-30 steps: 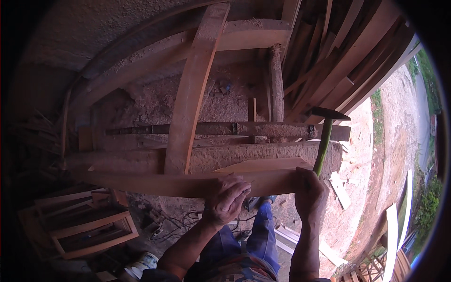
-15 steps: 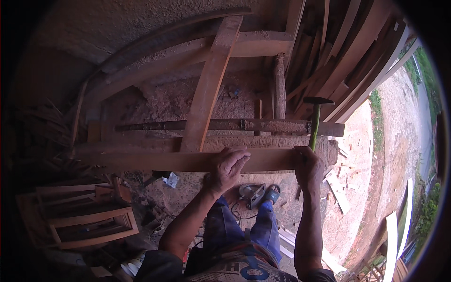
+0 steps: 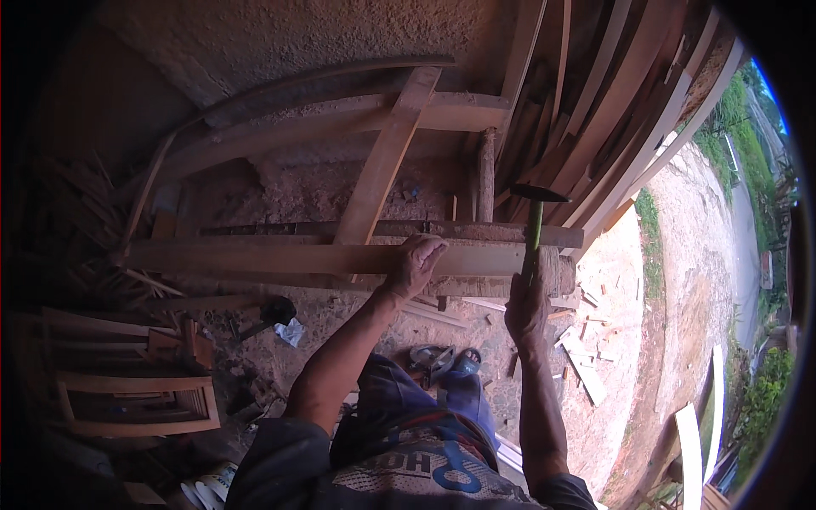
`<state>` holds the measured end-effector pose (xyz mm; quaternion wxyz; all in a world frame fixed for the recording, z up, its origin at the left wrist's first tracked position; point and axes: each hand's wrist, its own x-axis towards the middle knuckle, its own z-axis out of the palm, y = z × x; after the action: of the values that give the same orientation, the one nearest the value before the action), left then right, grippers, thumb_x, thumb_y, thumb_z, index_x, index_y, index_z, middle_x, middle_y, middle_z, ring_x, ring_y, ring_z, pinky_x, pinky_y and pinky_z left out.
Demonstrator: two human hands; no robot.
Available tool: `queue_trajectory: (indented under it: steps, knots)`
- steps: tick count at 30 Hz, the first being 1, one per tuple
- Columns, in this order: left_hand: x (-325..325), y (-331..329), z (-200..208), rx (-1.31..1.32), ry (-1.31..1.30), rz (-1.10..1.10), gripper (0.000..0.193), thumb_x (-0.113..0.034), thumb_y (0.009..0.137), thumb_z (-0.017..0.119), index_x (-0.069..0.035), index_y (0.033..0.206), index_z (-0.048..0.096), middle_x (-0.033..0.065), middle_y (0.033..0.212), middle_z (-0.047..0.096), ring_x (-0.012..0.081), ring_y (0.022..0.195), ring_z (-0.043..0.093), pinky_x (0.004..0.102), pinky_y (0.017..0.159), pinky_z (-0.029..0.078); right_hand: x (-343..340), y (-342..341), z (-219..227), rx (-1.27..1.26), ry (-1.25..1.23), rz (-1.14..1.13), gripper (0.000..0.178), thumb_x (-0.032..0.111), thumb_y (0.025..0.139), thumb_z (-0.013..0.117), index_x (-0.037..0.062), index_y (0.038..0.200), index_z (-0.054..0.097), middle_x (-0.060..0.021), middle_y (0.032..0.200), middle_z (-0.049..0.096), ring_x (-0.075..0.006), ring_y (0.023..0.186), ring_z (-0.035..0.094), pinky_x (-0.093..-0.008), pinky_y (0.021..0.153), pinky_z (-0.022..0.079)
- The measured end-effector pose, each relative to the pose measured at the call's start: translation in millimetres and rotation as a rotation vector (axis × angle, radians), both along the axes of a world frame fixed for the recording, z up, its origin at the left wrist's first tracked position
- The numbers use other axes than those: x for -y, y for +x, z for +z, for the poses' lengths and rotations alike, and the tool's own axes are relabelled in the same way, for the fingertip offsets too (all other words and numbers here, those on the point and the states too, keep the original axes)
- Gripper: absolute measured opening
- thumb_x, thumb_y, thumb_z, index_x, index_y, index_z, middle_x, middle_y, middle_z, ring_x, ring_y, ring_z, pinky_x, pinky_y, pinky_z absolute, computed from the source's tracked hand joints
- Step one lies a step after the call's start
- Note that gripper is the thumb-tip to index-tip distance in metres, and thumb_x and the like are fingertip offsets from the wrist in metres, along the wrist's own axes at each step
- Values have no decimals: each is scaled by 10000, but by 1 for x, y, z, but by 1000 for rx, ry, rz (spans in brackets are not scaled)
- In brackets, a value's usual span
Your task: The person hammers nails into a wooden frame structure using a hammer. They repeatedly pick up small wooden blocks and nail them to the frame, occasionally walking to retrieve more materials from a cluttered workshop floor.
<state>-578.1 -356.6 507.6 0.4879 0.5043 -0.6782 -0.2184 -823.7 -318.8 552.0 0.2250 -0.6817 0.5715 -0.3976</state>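
A long, pale wooden board (image 3: 323,258) lies crosswise in front of me, over the front beam of a timber bench and the slanted plank. Near its middle, my left hand (image 3: 416,262) is closed round it, fingers curled over the top edge. My right hand (image 3: 528,313) grips a hammer (image 3: 534,223) by its green handle. The dark hammer head points up and away, beyond the board's right end. That hand is beside the board's right end; whether it touches the wood is hard to see.
A slanted plank (image 3: 382,166) bridges the bench frame. Stacked boards (image 3: 625,110) lean at the far right. A small wooden frame (image 3: 136,404) stands at the lower left. On the floor are a power tool (image 3: 432,361) by my foot and wood offcuts (image 3: 582,365).
The board has moved away from me, onto the slanted plank. My left hand has gone with it, closing over its edge. The right hand and hammer now sit lower, past the board's end.
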Motion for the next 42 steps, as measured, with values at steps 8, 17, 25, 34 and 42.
queue_trajectory:
  steps: [8, 17, 25, 34, 42]
  knots:
    - [2, -7, -5, 81, -90, 18, 112, -92, 912, 668, -14, 989, 687, 134, 916, 695, 301, 888, 666, 375, 778, 540, -56, 11, 36, -102, 78, 218, 658, 78, 971, 524, 158, 1556, 234, -268, 887, 654, -443, 700, 642, -515, 580, 472]
    - [5, -5, -8, 121, -157, 23, 107, -78, 900, 676, 0, 973, 681, 157, 916, 699, 325, 843, 678, 379, 759, 547, -71, 22, 38, -238, 175, 251, 677, 64, 981, 478, 245, 1572, 203, -252, 819, 607, -424, 690, 617, -520, 612, 470]
    - [0, -8, -8, 139, -146, -2, 91, -66, 897, 670, 1, 957, 682, 160, 914, 697, 323, 853, 681, 381, 751, 550, -74, 27, 50, -268, 147, 257, 669, 80, 974, 475, 209, 1572, 203, -259, 795, 614, -436, 692, 626, -529, 610, 477]
    - [2, -8, -5, 189, -115, -19, 94, -70, 911, 638, -5, 963, 682, 141, 923, 693, 322, 869, 671, 386, 776, 546, -58, 29, 57, -275, 220, 297, 648, 75, 963, 473, 192, 1560, 250, -267, 748, 610, -433, 639, 626, -531, 592, 482]
    - [2, -9, -7, 143, -175, -8, 86, -70, 891, 664, -11, 950, 687, 135, 916, 691, 313, 838, 672, 384, 755, 549, -68, 30, 46, -333, 79, 260, 695, 49, 939, 500, 141, 1567, 217, -249, 694, 601, -399, 619, 619, -519, 579, 472]
